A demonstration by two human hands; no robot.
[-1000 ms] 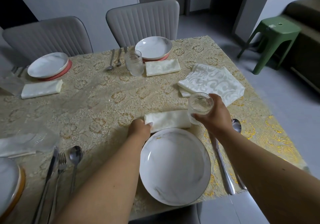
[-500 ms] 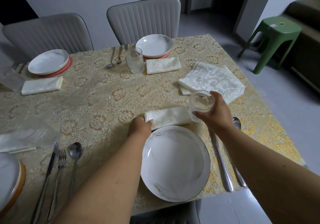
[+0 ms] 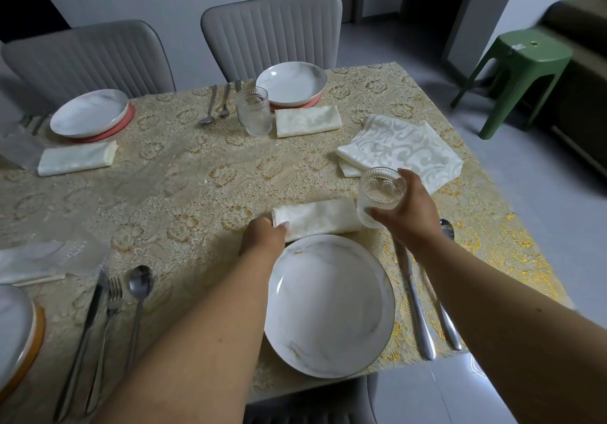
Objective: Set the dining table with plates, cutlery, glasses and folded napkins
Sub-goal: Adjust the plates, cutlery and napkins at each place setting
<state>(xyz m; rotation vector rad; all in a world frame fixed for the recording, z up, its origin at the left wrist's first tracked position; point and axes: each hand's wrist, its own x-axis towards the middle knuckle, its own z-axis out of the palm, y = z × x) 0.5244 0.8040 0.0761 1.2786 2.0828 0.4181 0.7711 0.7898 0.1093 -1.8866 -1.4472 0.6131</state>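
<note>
Holding steady over the last second, the right hand (image 3: 405, 211) still grips the glass (image 3: 381, 193) just right of the folded napkin (image 3: 317, 218), whose left end the left hand (image 3: 264, 236) pinches above the plate (image 3: 330, 308); this setting looks nearly finished.

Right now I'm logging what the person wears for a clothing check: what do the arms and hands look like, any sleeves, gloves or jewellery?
Both forearms are bare as far as the picture shows, with no sleeves in view. The left hand and the right hand wear no gloves. No watch, bracelet or ring shows. One fingernail on the left hand looks pale and fairly long. A small dark spot marks the right forearm.
</note>
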